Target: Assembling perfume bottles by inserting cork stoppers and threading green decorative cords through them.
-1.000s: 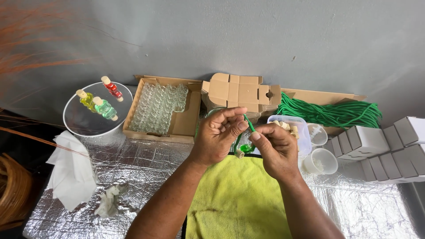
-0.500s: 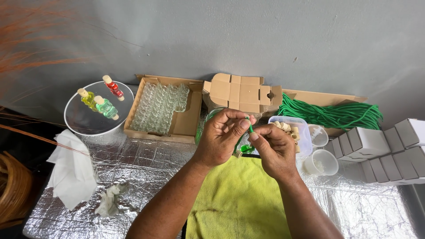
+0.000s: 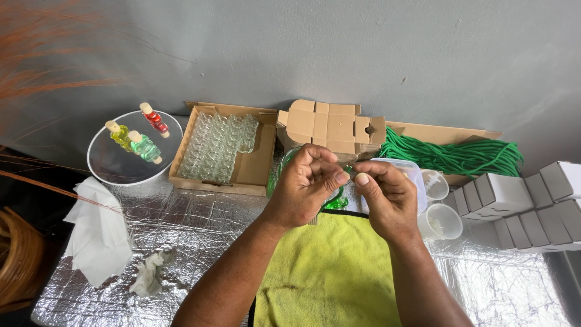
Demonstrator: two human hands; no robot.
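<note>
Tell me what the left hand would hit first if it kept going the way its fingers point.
The left hand points right, toward the right hand; their fingertips almost meet, so probably that hand's thumb first.

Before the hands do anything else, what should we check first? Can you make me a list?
1. Left hand and right hand meet, fingertips together: ok.
2. What they pinch: cannot tell, too small and hidden.
3. Yellow cloth lies under the hands: ok.
4. Green glass piece sits just below the left hand: ok.
5. White cups stand clear of the right hand: ok.
6. Green cord lies away by the wall: ok.
</note>
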